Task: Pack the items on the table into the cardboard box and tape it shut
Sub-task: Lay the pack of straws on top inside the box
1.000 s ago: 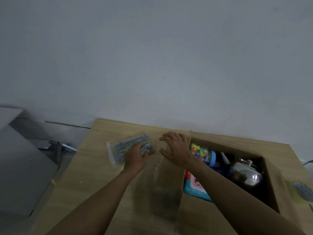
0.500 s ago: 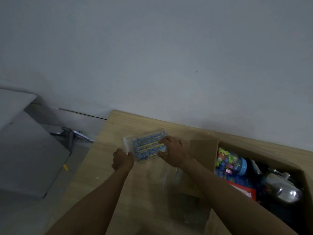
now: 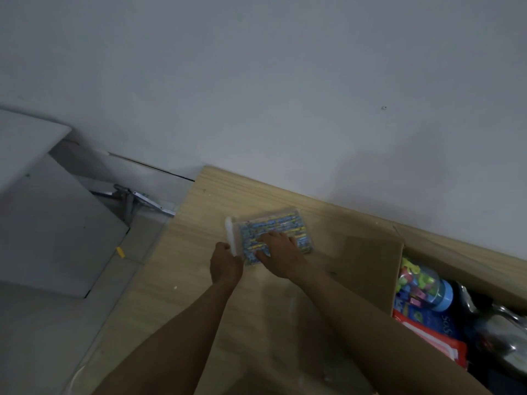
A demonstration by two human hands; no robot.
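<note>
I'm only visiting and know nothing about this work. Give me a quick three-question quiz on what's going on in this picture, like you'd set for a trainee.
1. True or false: the patterned packet is outside the cardboard box.
2. The right hand rests on top of the packet. What does the left hand pinch? A. the packet's white end B. the box flap C. nothing
3. Fill in: the jar of colourful pieces inside the box has a ___ lid.

Key: 1 true; 2 A; 3 blue.
</note>
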